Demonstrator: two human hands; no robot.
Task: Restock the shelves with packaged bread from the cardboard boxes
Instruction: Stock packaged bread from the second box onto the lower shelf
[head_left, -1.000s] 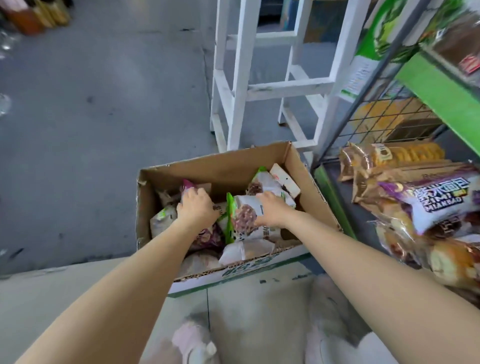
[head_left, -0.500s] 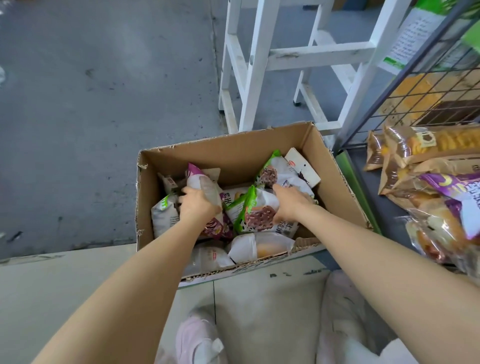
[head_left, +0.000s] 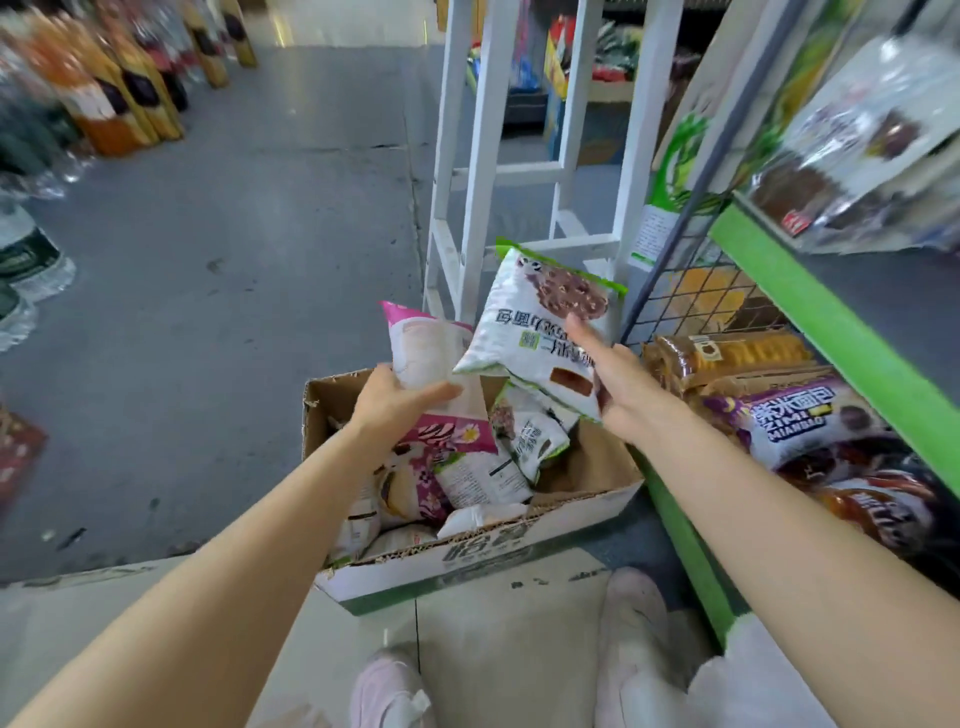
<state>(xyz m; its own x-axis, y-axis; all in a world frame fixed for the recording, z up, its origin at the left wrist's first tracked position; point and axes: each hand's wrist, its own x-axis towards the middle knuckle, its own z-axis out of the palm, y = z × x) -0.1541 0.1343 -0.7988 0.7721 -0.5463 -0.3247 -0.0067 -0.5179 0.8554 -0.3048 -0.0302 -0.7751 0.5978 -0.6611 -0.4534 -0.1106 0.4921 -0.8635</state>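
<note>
An open cardboard box (head_left: 587, 501) sits on the floor at my feet, holding several bread packets (head_left: 488, 467). Above the box, my left hand (head_left: 395, 405) grips a pink and white bread packet (head_left: 431, 358). My right hand (head_left: 618, 379) holds a green-edged white packet (head_left: 540, 322) printed with a dark round bread, lifted above the box's far side. To the right, the green-edged shelf (head_left: 810, 312) carries packaged bread, among them a purple-labelled loaf (head_left: 795, 415) on the lower level and clear bags (head_left: 852, 156) on the upper one.
A white wooden stool frame (head_left: 483, 171) stands just behind the box. A wire mesh panel (head_left: 706, 291) closes the shelf's end. Drink bottles (head_left: 119, 88) line the far left of the grey floor. My shoes (head_left: 628, 639) are near the box's front.
Both hands have risen out of the box, each lifting the packet it gripped. The view has tilted upward, bringing the upper shelf and the bottles into sight.
</note>
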